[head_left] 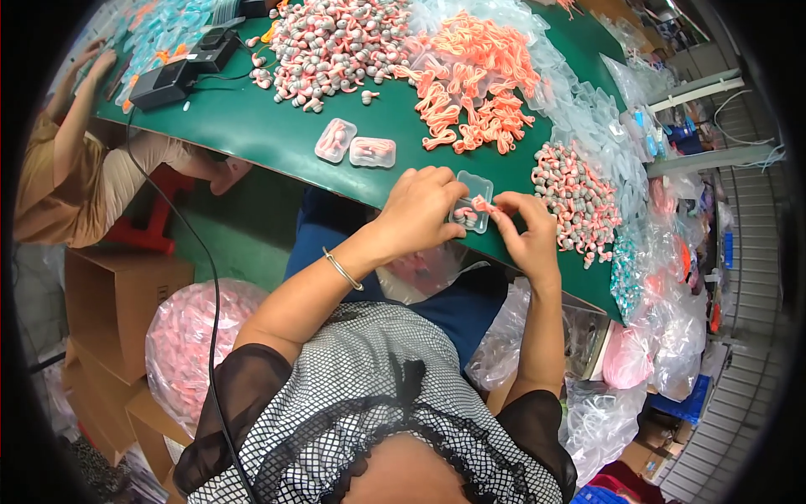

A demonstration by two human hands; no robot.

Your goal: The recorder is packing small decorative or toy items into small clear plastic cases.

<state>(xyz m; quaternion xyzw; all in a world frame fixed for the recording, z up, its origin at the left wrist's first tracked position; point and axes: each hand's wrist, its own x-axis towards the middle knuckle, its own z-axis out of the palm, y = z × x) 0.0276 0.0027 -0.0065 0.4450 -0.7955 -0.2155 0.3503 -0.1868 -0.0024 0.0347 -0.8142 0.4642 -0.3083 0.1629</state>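
Observation:
My left hand [417, 208] grips a small clear plastic case [476, 185] by its left side, with the lid standing up at the far side. Pink-and-grey earplugs [464, 217] lie inside it. Just over the case, the thumb and fingertips of my right hand [527, 231] pinch a small bundle of salmon-pink cord [481, 204], partly covered by the fingers. To the left on the green table lie two filled clear cases, one tilted case [336, 140] and one flatter case [373, 152]. Both hold pink contents.
Heaped on the table [277, 155] are earplugs [336, 50], coiled cords [478, 76], more earplugs [575, 197] and clear cases [579, 109]. Black adapters [172, 81] trail a cable [206, 244]. A co-worker [71, 168] sits left, above cardboard boxes [122, 294] and a pink-filled bag [197, 336].

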